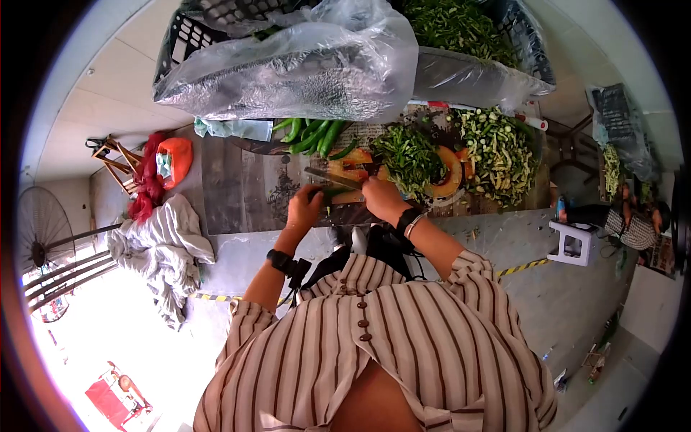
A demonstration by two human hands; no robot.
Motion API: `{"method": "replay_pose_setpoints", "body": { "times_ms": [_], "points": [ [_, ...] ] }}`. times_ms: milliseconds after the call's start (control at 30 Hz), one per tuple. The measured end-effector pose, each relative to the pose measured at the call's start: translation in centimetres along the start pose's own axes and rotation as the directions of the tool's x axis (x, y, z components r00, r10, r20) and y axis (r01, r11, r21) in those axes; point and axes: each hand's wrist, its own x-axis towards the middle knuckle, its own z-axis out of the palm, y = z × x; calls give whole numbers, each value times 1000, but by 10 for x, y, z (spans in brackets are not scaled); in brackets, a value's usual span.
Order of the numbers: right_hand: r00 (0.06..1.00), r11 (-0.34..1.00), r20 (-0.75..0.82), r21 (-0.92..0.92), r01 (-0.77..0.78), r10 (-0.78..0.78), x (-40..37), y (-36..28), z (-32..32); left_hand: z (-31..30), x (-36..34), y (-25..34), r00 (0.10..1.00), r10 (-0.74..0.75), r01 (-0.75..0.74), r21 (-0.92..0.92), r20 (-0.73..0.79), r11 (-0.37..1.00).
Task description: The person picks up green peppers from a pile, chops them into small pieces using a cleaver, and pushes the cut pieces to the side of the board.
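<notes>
My left hand (305,207) presses down a green pepper (330,193) on an orange cutting board (350,175) at the near edge of a dark table (237,191). My right hand (380,196) grips a knife (330,178) whose blade reaches left across the board above the pepper. Whole green peppers (317,134) lie just beyond the board. Piles of cut green pepper (410,155) sit to the right of it.
A second heap of cut greens (498,151) lies further right. A crate under a clear plastic bag (288,68) and a crate of greens (461,25) stand behind. White cloths (162,248), a fan (43,230), a white stool (572,243) and a seated person (622,222) surround me.
</notes>
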Motion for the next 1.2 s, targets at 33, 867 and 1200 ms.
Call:
{"method": "replay_pose_setpoints", "body": {
  "times_ms": [33,867,1200],
  "points": [
    [1000,1000,-5,-8,3,-3,-2,4,-1,-5,1,0,1000,-2,2,-7,-16,1000],
    [631,489,-154,775,-400,760,-152,59,-29,72,33,60,832,459,-546,312,312,777],
    [485,399,-170,816,-419,858,-195,89,-18,107,55,68,889,280,-364,190,362,912]
  ]
}}
